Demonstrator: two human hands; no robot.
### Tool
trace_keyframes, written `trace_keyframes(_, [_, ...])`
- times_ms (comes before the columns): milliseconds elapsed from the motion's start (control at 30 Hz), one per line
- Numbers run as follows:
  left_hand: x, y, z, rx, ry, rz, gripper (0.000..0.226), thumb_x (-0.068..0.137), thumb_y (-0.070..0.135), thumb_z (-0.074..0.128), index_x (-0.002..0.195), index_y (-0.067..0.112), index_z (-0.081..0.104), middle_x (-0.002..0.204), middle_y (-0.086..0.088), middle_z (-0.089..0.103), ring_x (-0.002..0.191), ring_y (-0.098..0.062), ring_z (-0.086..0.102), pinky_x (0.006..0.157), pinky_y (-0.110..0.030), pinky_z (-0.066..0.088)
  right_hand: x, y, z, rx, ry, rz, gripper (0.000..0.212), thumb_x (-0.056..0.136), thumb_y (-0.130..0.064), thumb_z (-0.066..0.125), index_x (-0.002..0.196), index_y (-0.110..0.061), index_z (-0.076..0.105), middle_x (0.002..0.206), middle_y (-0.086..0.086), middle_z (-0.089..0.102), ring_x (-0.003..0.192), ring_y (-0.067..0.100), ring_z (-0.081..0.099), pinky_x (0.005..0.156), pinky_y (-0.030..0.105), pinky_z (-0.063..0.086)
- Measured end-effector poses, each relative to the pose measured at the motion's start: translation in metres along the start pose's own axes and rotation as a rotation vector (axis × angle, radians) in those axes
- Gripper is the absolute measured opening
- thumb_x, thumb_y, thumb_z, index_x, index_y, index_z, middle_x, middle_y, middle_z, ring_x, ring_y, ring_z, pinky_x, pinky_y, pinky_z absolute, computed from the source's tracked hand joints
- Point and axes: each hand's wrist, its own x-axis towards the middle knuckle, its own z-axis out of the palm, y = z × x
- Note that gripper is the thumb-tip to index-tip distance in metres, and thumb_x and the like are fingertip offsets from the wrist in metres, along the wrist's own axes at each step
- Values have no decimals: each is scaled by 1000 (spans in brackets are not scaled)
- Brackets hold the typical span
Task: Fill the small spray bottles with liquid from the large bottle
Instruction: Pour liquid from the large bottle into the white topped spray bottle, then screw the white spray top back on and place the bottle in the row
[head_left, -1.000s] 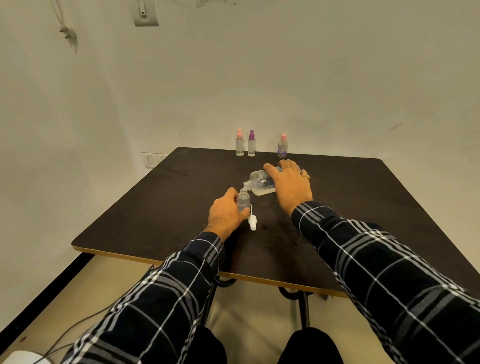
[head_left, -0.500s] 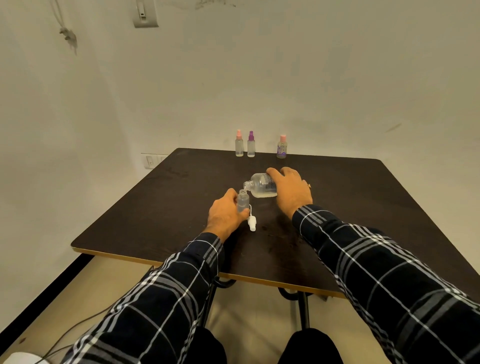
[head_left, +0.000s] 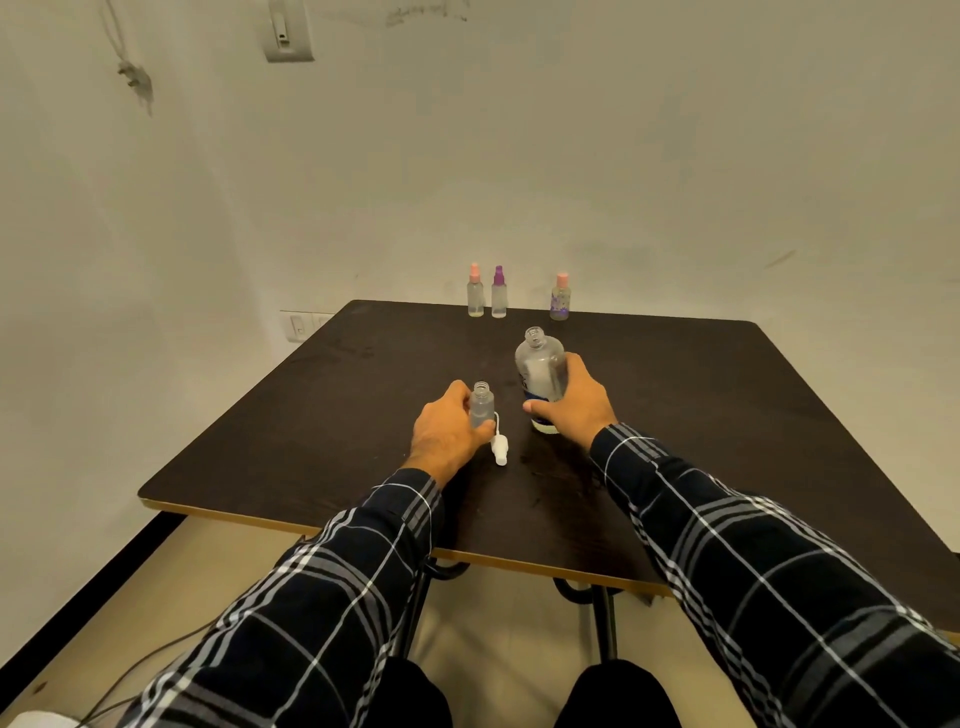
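I see the left hand (head_left: 451, 426) closed around a small clear spray bottle (head_left: 481, 404), uncapped, on the dark table (head_left: 727, 415). The right hand (head_left: 574, 402) grips the large bottle (head_left: 539, 371), upright, transparent, its mouth open, just beside.

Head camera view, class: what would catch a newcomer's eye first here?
Two hands at mid-table: the left hand grips an uncapped small spray bottle, the right hand an upright, open large bottle. A white spray cap lies on the dark table between them. Three capped small bottles stand at the far edge.
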Motion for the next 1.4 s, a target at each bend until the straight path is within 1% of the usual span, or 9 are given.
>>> trace_keyframes(133, [1,1,0,3,0,-13,29,86,34,73,102,26,50,93,5,64,82,-12,60,68,-28,45,-1,9,4,87,-2,80,80,79,-31,84,142,-15,37,146,8,50,132,29,49,107,42,45])
trace_keyframes(233, [0,2,0,3,-4,-11,29,86,34,73,102,25,50,93,4,63,84,-13,61,69,-29,45,-4,10,3,135,-39,70,101,76,-36,85,153,-15,22,154,10,40,138,29,43,112,45,41])
trace_keyframes(300, [-1,2,-1,6,2,-11,28,85,33,73,101,25,50,92,4,63,82,-13,60,68,-28,44,-13,9,5,22,92,10,108,75,-54,81,154,-18,17,154,11,35,137,29,43,109,50,43])
trace_keyframes(433, [-1,3,-1,6,8,-10,29,86,33,73,101,24,51,93,3,64,85,-16,62,71,-31,46,-35,8,6,-313,462,-327,53,86,-66,50,119,-25,47,109,-2,57,94,15,59,76,37,54])
trace_keyframes(533, [-2,3,-2,12,12,-1,29,86,34,73,101,22,52,91,2,64,84,-17,62,72,-33,49,-45,3,15,-545,112,-496,31,91,-63,43,92,-34,51,79,-12,58,73,8,59,62,29,51])
trace_keyframes(633, [-3,4,-3,16,-1,-3,28,87,33,73,104,22,52,92,3,64,85,-15,62,73,-31,49,-50,-4,28,-659,-116,-356,38,89,-65,50,101,-29,54,89,-7,62,80,13,61,67,35,56])
trace_keyframes(800, [-4,3,-4,30,-13,-9,32,87,32,75,107,22,51,98,1,64,89,-16,61,73,-30,46,-51,-12,42,-669,-168,-145,40,92,-51,60,117,-20,56,110,3,62,98,22,63,78,38,56])
trace_keyframes(1033, [-5,6,-4,45,-16,-22,36,87,34,75,111,21,51,108,-2,65,96,-19,62,76,-31,47,-50,-19,30,-609,15,-11,26,101,-24,54,125,-14,51,117,11,62,102,30,65,79,41,54])
trace_keyframes(1400, [-5,7,-4,69,-29,-39,41,88,35,75,118,22,49,122,-7,64,108,-24,63,89,-37,55,-52,-10,7,-520,181,-178,56,90,-9,68,135,-17,37,133,9,47,108,26,63,85,40,57])
